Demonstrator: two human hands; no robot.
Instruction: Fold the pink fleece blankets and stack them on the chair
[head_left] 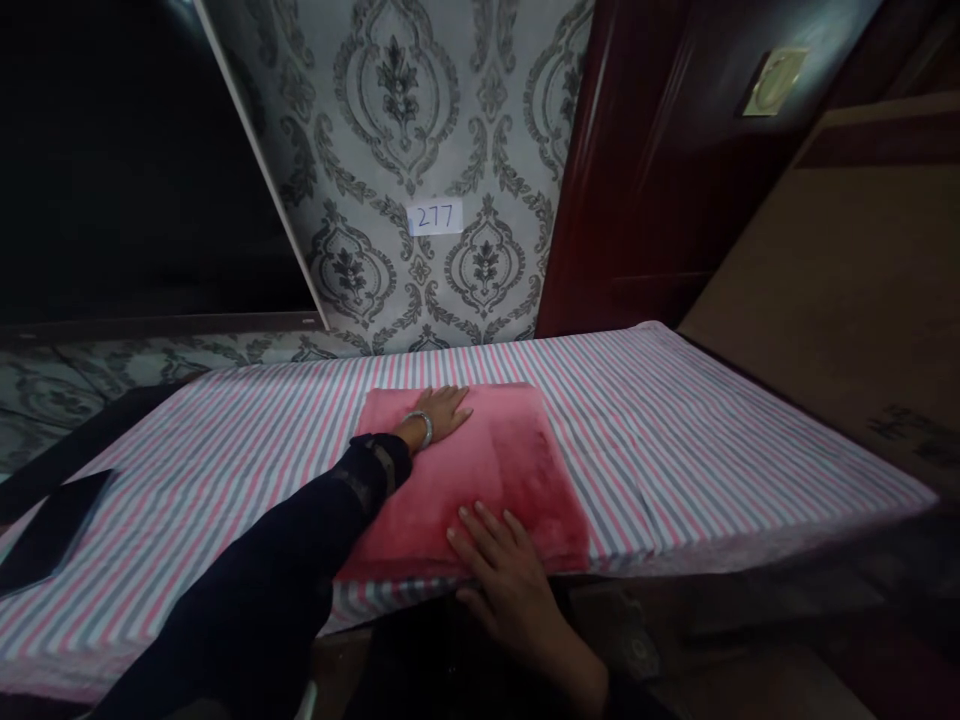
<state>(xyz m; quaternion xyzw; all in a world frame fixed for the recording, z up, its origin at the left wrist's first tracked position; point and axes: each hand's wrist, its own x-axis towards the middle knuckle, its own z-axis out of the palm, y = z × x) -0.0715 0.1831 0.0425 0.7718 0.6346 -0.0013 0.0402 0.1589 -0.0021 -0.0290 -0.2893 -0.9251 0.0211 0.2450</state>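
Observation:
A folded pink-red plush cloth, perhaps a blanket, lies flat in a rough square near the front edge of the striped table cover. My left hand rests palm down on its far part, fingers stretched out, with a bracelet at the wrist. Close to the near edge of the cloth, my right hand lies with fingers extended, the fingertips touching the plush. Neither hand grips anything. Darker and lighter patches show in the pile.
The striped cover spreads over the table. A dark flat tablet-like object lies at the left. A large black screen hangs behind it. A cardboard sheet or box stands on the right. A paper marked 277 is on the wallpaper.

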